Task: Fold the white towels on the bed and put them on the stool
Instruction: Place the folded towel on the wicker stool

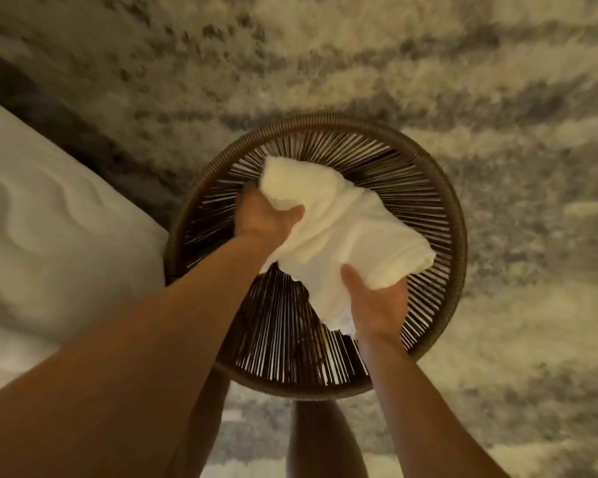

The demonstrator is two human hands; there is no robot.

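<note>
Grip: left hand and right hand are both grasping the white towel at its edges.
Towel: sitting over the round woven stool seat.
Room: bed lying just left of the stool; mottled carpet running beneath.

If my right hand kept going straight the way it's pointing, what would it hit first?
The right hand grips the white towel, so more towel comes first. Past that, probably the woven seat of the stool, though depth is unclear.
</note>
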